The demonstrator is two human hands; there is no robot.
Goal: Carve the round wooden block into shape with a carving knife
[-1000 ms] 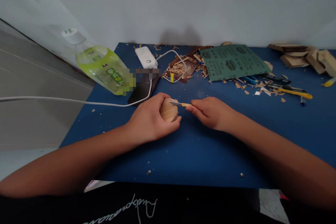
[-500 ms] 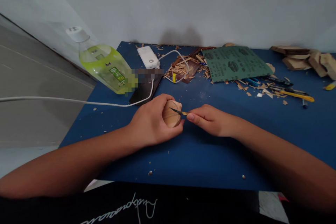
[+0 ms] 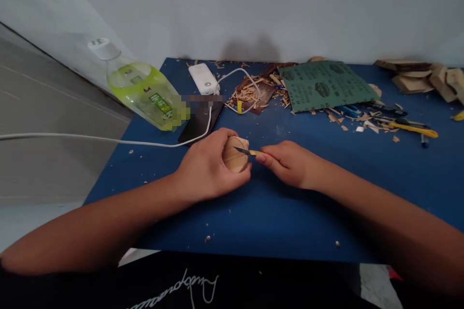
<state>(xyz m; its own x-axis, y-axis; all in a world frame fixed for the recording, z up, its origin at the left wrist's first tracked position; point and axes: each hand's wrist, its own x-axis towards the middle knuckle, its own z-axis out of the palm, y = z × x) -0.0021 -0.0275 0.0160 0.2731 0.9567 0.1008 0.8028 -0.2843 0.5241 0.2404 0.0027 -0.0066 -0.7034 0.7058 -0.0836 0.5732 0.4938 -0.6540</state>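
Note:
My left hand [image 3: 208,166] is wrapped round a rounded block of pale wood [image 3: 234,160], fingers on its far side and thumb along the near edge. A curved line shows on the block's upper face. In my right hand [image 3: 284,163] is a carving knife [image 3: 252,152], gripped by its yellowish handle. The dark blade points left and lies over the block's face; whether its tip is cutting in, I cannot tell. My right fingers hide most of the handle.
On the blue table [image 3: 275,222] are a bottle of yellow-green liquid [image 3: 145,89], a dark phone [image 3: 197,123], a white power bank [image 3: 203,78] with a cable, wood shavings [image 3: 248,94], green sandpaper [image 3: 326,86], a yellow cutter [image 3: 415,128] and wood blocks [image 3: 411,77].
The knife's handle has swung slightly upward, so the blade lies flatter across the block. My left hand keeps its hold, and the view has shifted a little.

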